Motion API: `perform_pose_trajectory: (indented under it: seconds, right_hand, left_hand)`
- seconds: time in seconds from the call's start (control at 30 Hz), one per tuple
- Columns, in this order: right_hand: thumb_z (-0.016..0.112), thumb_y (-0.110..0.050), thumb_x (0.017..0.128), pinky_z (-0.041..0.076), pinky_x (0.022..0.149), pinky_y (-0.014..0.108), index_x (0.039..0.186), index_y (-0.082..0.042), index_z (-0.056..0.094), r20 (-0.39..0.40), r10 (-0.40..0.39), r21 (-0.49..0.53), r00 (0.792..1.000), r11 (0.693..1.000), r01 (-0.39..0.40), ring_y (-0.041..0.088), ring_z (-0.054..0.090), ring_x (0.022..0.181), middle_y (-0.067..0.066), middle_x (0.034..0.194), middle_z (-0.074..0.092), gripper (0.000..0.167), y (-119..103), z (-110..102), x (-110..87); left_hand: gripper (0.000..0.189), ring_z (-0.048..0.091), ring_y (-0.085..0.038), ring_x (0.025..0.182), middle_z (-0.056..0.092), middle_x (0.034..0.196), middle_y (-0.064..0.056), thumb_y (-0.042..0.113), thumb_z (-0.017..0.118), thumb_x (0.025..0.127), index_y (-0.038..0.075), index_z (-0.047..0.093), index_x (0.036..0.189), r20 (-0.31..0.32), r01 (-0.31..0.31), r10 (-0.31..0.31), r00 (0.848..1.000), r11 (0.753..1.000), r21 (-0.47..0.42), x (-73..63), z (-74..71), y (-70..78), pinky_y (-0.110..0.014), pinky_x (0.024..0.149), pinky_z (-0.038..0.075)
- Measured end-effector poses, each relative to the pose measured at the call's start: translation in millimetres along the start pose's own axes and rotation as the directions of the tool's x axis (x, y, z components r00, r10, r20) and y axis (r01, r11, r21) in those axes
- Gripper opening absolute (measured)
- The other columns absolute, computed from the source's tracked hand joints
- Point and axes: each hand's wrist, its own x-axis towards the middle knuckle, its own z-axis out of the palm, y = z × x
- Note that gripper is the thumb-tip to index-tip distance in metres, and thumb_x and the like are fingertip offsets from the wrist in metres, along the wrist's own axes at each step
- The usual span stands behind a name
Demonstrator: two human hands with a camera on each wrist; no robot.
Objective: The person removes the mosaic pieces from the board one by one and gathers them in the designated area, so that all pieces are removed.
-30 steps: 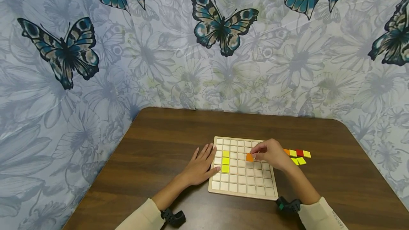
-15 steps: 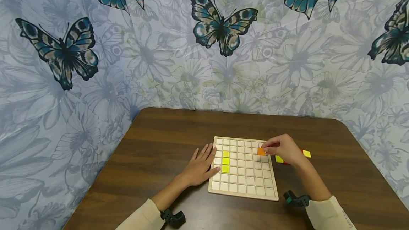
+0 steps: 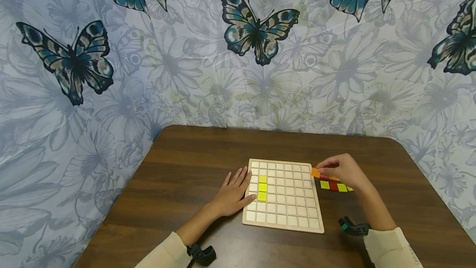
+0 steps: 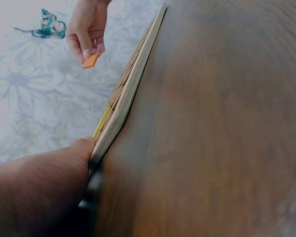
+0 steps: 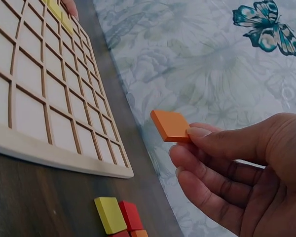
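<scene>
A pale wooden grid board (image 3: 283, 214) lies flat on the table, with three yellow tiles (image 3: 262, 187) in one column near its left side. My left hand (image 3: 232, 193) rests with spread fingers along the board's left edge. Thumb and fingertips of my right hand (image 3: 343, 170) pinch an orange tile (image 5: 170, 125), held up just past the board's upper right edge. Below that hand, loose yellow, red and orange tiles (image 3: 333, 186) lie in rows on the table; the hand partly covers them. In the left wrist view the orange tile (image 4: 90, 61) is raised above the board's level.
The brown wooden table (image 3: 178, 160) reaches back to a hanging cloth (image 3: 171, 65) printed with flowers and butterflies. Each wrist carries a black strap device, such as the left one (image 3: 202, 254).
My right hand has moved right with the orange tile, from above the board's grid to beyond its right edge, over the loose tiles. The left hand has stayed still.
</scene>
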Motion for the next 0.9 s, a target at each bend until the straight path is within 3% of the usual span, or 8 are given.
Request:
perform_pose_trajectory:
  seconds: [0.07, 0.3, 0.47, 0.6, 0.9]
  right_hand:
    - [0.072, -0.01, 0.095, 0.06, 0.077, 0.043, 0.103, 0.0, 0.079, -0.01, 0.008, -0.035, 1.0, 0.999, -0.008, 0.027, 0.071, 0.085, 0.014, 0.1, 0.076, 0.015, 2, -2, -0.4]
    - [0.072, -0.01, 0.095, 0.06, 0.074, 0.042, 0.108, 0.004, 0.077, 0.015, 0.068, 0.015, 0.998, 0.998, -0.068, 0.037, 0.071, 0.087, 0.015, 0.1, 0.076, 0.02, 8, -11, -3.6]
    - [0.073, -0.016, 0.095, 0.056, 0.068, 0.039, 0.108, 0.0, 0.078, -0.003, 0.095, -0.049, 0.995, 0.994, -0.095, 0.029, 0.068, 0.084, 0.013, 0.102, 0.075, 0.021, 13, -19, -5.1]
    - [0.073, -0.015, 0.095, 0.058, 0.074, 0.04, 0.107, 0.001, 0.078, -0.009, 0.095, -0.064, 0.995, 0.993, -0.095, 0.026, 0.069, 0.085, 0.014, 0.104, 0.074, 0.021, 19, -25, -5.8]
    - [0.069, -0.012, 0.097, 0.06, 0.075, 0.042, 0.11, 0.007, 0.075, -0.006, 0.1, -0.036, 0.995, 0.994, -0.1, 0.034, 0.072, 0.086, 0.018, 0.102, 0.075, 0.024, 29, -37, -11.6]
  left_hand:
    - [0.079, 0.01, -0.035, 0.156, 0.011, 0.168, -0.019, 0.054, 0.041, 0.106, 0.003, 0.018, 0.162, -0.004, -0.003, 0.003, 1.0, 1.0, -0.005, -0.8, 0.5, 0.1, -0.061, 0.12, 0.008]
    - [0.079, 0.01, -0.035, 0.155, 0.011, 0.168, -0.019, 0.054, 0.04, 0.106, 0.004, 0.018, 0.162, -0.004, -0.002, 0.002, 1.0, 1.0, -0.017, -2.2, 0.6, 0.8, -0.061, 0.12, 0.008]
    - [0.079, 0.008, -0.034, 0.156, 0.009, 0.169, -0.018, 0.056, 0.038, 0.106, 0.005, 0.017, 0.163, -0.005, 0.002, -0.002, 1.0, 1.0, -0.001, -1.1, 0.9, -0.7, -0.06, 0.121, 0.007]
    - [0.08, 0.006, -0.031, 0.156, 0.007, 0.169, -0.016, 0.057, 0.037, 0.106, 0.006, 0.014, 0.163, 0.006, 0.01, -0.01, 1.0, 1.0, 0.013, -0.1, 1.3, -1.4, -0.059, 0.121, 0.006]
    - [0.079, 0.008, -0.033, 0.156, 0.009, 0.169, -0.018, 0.056, 0.038, 0.106, 0.005, 0.017, 0.163, -0.004, -0.004, 0.004, 1.0, 1.0, 0.001, 0.9, 1.3, -1.3, -0.06, 0.121, 0.007]
